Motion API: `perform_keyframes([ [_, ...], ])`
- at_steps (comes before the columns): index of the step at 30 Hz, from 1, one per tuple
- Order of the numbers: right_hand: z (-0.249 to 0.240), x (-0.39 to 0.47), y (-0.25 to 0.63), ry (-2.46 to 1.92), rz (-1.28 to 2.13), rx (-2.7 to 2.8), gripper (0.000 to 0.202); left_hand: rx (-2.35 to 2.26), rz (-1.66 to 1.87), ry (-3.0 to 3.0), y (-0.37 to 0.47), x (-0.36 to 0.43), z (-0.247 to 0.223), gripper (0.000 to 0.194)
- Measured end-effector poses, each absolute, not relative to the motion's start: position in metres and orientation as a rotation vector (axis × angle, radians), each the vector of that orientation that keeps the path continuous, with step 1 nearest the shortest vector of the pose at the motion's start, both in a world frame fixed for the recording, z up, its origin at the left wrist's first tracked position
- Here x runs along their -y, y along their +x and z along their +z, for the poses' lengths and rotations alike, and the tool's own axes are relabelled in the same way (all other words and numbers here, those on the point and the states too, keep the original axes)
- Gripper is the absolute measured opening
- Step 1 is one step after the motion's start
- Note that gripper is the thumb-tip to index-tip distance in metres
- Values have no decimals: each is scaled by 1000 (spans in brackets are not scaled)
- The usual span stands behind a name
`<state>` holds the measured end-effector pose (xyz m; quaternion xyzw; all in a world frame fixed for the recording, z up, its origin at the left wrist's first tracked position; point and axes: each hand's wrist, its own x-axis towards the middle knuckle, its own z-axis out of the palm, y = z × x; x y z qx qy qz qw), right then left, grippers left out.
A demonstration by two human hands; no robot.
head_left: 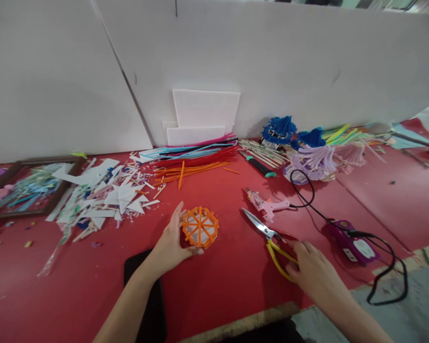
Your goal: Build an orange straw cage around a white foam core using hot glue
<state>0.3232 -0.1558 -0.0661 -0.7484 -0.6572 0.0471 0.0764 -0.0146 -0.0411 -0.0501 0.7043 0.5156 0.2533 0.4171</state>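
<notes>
My left hand (pixel 172 240) curls around the left side of a small round craft piece (pixel 200 227), its orange pipe-cleaner strips laid like wheel spokes over a white base. Thumb and fingers touch its edge. To the right, my right hand (pixel 309 267) grips the handles of scissors (pixel 262 225), one yellow and one red, with the blades pointing up and left and looking closed. Just beyond the blades lies a pink glue gun (pixel 268 204). Loose orange pipe cleaners (pixel 196 172) lie behind the round piece.
White paper scraps (pixel 119 197) and a wooden frame (pixel 41 209) lie at left. A dark phone-like slab (pixel 153 305) is under my left forearm. At right are a purple power socket (pixel 353 242) with a black cord, a green-black cutter (pixel 259 164), and blue (pixel 279 129) and lilac crafts (pixel 312 159).
</notes>
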Motion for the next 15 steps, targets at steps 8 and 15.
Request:
perform_keyframes([
  [8,-42,142,288,-2166,661,1755,9,-1386,785,1700,-13,45,-54,61],
  [15,-33,115,250,-1706,1392,1099,40,-1397,1080,1510,-19,51,-58,62],
])
